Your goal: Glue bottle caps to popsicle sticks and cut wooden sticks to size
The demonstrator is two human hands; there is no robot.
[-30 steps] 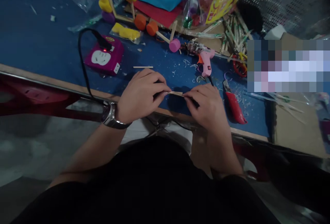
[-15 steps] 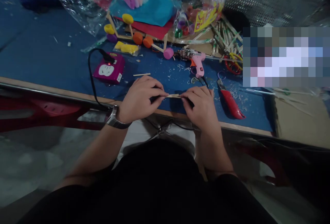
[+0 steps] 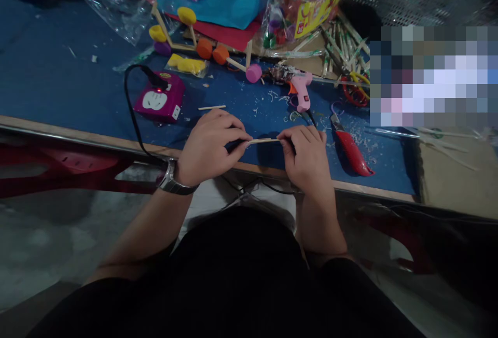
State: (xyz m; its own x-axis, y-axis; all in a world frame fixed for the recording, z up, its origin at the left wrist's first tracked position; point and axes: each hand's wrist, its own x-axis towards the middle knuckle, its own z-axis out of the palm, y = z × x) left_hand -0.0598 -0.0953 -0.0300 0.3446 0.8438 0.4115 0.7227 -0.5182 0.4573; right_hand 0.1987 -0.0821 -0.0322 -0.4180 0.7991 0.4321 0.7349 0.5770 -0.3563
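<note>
Between my hands, close to the table's front edge, runs a thin pale wooden stick [image 3: 264, 141]. My left hand [image 3: 213, 143] pinches its left end between thumb and fingertips. At the right end, my right hand [image 3: 305, 154] grips it the same way; whether it is one stick or two laid together I cannot tell. Another short wooden stick [image 3: 212, 107] lies on the table just beyond my left hand. Past my right hand is a pink glue gun [image 3: 302, 92]. To the right of that hand rests a red-handled utility knife [image 3: 352, 152].
A purple power box [image 3: 163, 100] with a black plug stands at the left. Behind lie stick pieces with orange foam discs [image 3: 204, 48], a yellow packet [image 3: 187, 65], blue sheets [image 3: 221, 3] and red-yellow scissors [image 3: 355, 92]. Cardboard [image 3: 459, 177] sits at the right.
My right hand has shifted slightly right, so more of the stick shows between my hands. My left hand stays nearly in place. The camera view has tilted a little.
</note>
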